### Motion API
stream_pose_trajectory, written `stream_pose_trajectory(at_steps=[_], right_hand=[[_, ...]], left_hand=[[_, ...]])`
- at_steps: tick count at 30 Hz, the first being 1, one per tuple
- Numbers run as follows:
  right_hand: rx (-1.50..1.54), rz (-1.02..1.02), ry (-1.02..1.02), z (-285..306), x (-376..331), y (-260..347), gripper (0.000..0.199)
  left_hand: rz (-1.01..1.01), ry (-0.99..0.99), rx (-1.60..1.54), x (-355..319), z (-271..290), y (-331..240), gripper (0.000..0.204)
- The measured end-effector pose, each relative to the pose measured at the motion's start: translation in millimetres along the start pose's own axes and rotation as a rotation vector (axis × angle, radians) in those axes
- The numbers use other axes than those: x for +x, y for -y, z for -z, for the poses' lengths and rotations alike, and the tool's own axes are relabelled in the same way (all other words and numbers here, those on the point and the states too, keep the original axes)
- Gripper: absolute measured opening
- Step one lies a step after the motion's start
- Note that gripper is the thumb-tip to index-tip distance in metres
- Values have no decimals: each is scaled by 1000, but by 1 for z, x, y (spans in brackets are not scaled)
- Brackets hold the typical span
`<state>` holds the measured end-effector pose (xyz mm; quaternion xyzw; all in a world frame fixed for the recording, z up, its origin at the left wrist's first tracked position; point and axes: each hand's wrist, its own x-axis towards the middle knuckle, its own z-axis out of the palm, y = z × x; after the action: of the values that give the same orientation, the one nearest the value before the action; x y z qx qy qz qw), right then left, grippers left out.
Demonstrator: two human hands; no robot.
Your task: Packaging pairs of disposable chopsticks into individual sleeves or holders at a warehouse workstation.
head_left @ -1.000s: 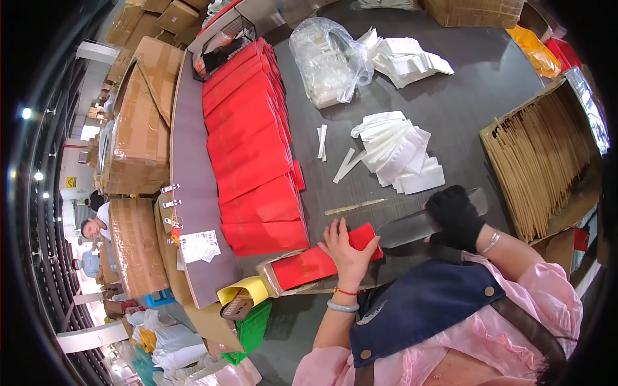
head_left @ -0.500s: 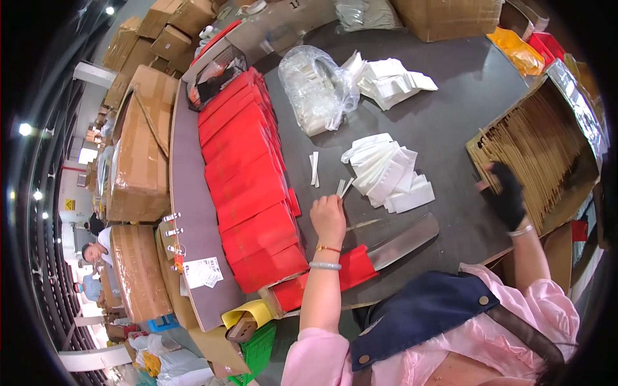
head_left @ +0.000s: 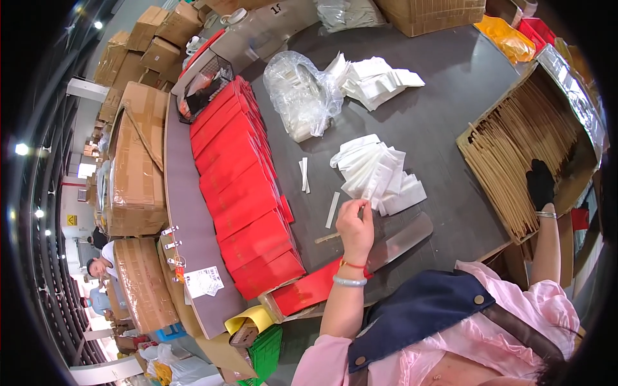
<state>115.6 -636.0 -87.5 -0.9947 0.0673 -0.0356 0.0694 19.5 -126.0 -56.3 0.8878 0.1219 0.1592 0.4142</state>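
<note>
Filling the table's point(head_left: 450, 96) three o'clock edge, the cardboard box point(head_left: 582, 122) holds brown paper sheets point(head_left: 515, 154); the gloved right hand point(head_left: 541, 183) rests on them, grip unclear. At centre, the left hand point(head_left: 355, 225) pinches a white packet point(head_left: 370, 193) off the pile point(head_left: 376, 174) at its one o'clock.

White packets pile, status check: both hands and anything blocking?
Left hand pinching top of white packets pile. Gloved right hand in box of brown sheets. Nothing blocking.
</note>
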Motion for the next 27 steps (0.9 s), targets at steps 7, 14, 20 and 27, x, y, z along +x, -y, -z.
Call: stream_pose_trajectory(at_steps=[7,14,20,27], right_hand=[[295,-96,-344,2,-4,-41,35],[581,683,368,44,-65,208,24],[350,957,373,5,-88,239,18],[720,919,233,-44,-93,243,19]], left_hand=[[-103,398,158,-53,41,-19,6],[-93,331,402,-73,46,-17,21],[-127,276,393,-92,69,-8,60],[-139,331,426,-86,45,-16,75]])
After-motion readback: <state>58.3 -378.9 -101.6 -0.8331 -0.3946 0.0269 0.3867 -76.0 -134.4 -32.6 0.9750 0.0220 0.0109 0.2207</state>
